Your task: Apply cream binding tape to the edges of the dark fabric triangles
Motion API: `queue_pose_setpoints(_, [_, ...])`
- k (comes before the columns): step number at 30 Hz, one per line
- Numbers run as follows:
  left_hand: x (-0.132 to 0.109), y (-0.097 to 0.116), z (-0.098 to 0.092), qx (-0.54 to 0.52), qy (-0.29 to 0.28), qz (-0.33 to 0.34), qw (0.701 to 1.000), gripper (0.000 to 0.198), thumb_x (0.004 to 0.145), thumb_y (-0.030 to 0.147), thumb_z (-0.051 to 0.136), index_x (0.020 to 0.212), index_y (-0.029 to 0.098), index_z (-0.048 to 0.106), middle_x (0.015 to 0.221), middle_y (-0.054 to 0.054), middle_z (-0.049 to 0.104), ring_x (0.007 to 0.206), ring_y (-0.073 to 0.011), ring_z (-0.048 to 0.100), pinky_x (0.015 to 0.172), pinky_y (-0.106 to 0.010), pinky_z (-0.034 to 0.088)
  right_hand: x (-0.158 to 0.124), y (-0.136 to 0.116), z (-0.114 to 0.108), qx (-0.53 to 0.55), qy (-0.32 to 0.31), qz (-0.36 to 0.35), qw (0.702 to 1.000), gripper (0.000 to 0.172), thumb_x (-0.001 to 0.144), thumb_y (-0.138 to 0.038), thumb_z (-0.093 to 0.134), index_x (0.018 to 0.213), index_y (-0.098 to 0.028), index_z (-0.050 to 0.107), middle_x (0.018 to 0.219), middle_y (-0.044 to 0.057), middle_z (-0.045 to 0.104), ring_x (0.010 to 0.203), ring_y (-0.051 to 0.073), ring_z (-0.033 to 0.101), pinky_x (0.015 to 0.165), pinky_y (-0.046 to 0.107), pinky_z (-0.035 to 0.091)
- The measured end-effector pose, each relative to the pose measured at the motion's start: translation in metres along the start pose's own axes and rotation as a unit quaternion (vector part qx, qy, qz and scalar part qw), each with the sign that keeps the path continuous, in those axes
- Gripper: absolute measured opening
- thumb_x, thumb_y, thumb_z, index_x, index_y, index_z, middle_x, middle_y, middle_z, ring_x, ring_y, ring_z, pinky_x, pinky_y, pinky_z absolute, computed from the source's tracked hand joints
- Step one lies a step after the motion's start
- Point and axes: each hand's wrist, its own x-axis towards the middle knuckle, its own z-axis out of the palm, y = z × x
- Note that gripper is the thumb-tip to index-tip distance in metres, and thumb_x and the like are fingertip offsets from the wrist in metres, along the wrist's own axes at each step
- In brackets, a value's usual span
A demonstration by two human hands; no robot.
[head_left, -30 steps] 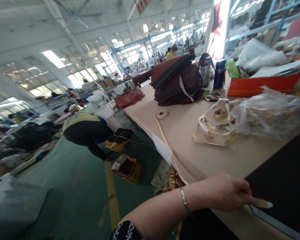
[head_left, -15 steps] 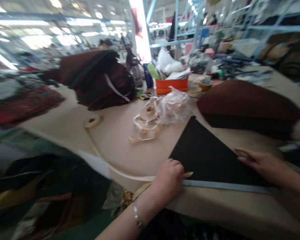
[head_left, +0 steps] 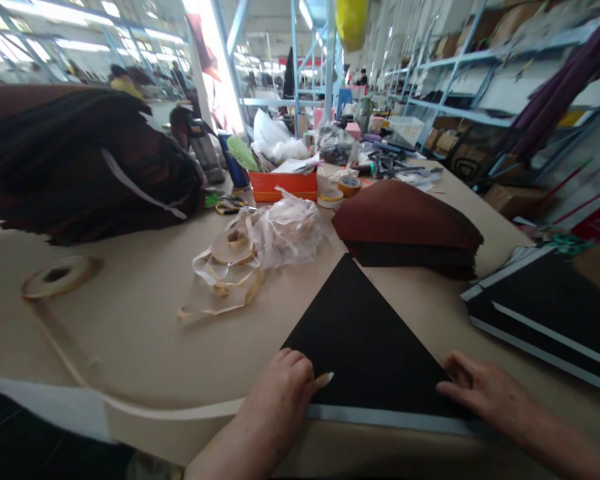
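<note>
A black triangular panel (head_left: 365,340) lies on the table with a grey strip (head_left: 390,418) along its near edge. My left hand (head_left: 285,387) is closed at the panel's left corner, gripping a beige tape strip (head_left: 175,412). The tape's short pale end pokes out past the fingers over the panel. From the hand the strip runs left to a tape roll (head_left: 60,275). At the panel's right edge rests my right hand (head_left: 480,387), thumb and curled fingers apart, the thumb touching the panel.
Behind the panel are brown-and-black stacked pieces (head_left: 405,220), with strip-edged black panels (head_left: 555,307) at right. A plastic bag (head_left: 290,230), another tape roll (head_left: 235,245), scissors (head_left: 230,205) and an orange box (head_left: 283,187) stand mid-table. A dark fabric stack (head_left: 80,167) fills the left.
The view has swung right, bringing the strip-edged black panels at right into fuller view. Both hands stay at the triangular panel, the left still gripping the tape.
</note>
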Motion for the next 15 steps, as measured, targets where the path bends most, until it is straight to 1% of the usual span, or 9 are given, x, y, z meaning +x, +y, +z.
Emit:
queue_pose_setpoints(3, [-0.002,-0.003,0.008,-0.015,0.015,-0.001,1.000,0.018,0.086,0.012,0.051,0.069,0.017,0.054,0.086,-0.004,0.062,0.084,-0.0184,0.054,0.074,-0.029,0.045,0.004,-0.006,0.011,-0.013,0.066,0.012,0.998,0.017,0.077,-0.042,0.058,0.079,-0.025,0.059,0.071,0.003,0.067,0.064,0.020,0.062,0.058,0.028,0.041])
queue_pose_setpoints(5, [-0.003,-0.006,0.012,-0.024,0.023,-0.001,0.999,0.018,0.085,0.011,0.052,0.068,0.017,0.053,0.085,-0.004,0.061,0.084,-0.0181,0.054,0.073,-0.029,0.044,0.005,-0.009,0.014,-0.021,0.080,0.006,0.997,0.013,0.077,-0.038,0.057,0.077,-0.025,0.059,0.072,0.004,0.067,0.065,0.021,0.062,0.058,0.029,0.041])
queue_pose_setpoints(7, [-0.002,-0.007,0.013,-0.029,0.020,0.002,0.999,0.018,0.084,0.010,0.052,0.067,0.017,0.052,0.083,-0.003,0.060,0.083,-0.0178,0.053,0.072,-0.029,0.043,0.003,-0.011,0.013,-0.023,0.044,0.013,0.999,0.015,0.078,-0.037,0.056,0.073,-0.023,0.058,0.071,0.004,0.066,0.064,0.020,0.060,0.058,0.028,0.040])
queue_pose_setpoints(9, [0.000,-0.007,0.014,-0.032,0.013,0.010,0.999,0.019,0.086,0.012,0.050,0.067,0.017,0.052,0.080,-0.003,0.059,0.081,-0.0180,0.052,0.072,-0.030,0.042,-0.005,-0.013,0.008,-0.008,-0.017,0.026,0.999,0.017,0.076,-0.036,0.057,0.069,-0.021,0.058,0.070,0.003,0.065,0.064,0.017,0.059,0.058,0.026,0.038])
queue_pose_setpoints(11, [0.002,-0.006,0.014,-0.032,0.004,0.027,0.999,0.021,0.088,0.015,0.047,0.067,0.016,0.050,0.077,-0.003,0.057,0.079,-0.0182,0.051,0.072,-0.031,0.040,-0.018,-0.013,0.002,0.032,-0.073,0.032,0.996,0.017,0.073,-0.035,0.058,0.070,-0.018,0.060,0.069,0.002,0.064,0.065,0.015,0.057,0.058,0.024,0.037])
queue_pose_setpoints(13, [0.005,-0.002,0.017,-0.041,-0.003,0.051,0.998,0.024,0.090,0.018,0.043,0.066,0.017,0.048,0.074,-0.003,0.056,0.077,-0.0183,0.050,0.073,-0.032,0.039,-0.034,-0.013,-0.001,0.087,-0.104,0.034,0.990,0.017,0.073,-0.033,0.057,0.074,-0.017,0.063,0.070,0.001,0.064,0.066,0.015,0.057,0.058,0.022,0.037])
queue_pose_setpoints(15, [0.007,0.003,0.019,-0.060,-0.016,0.057,0.996,0.025,0.090,0.022,0.042,0.065,0.018,0.047,0.073,-0.003,0.055,0.077,-0.0185,0.049,0.072,-0.032,0.038,-0.054,-0.012,0.002,0.124,-0.124,0.044,0.983,0.017,0.073,-0.032,0.056,0.076,-0.018,0.066,0.071,0.001,0.065,0.066,0.015,0.057,0.057,0.022,0.038])
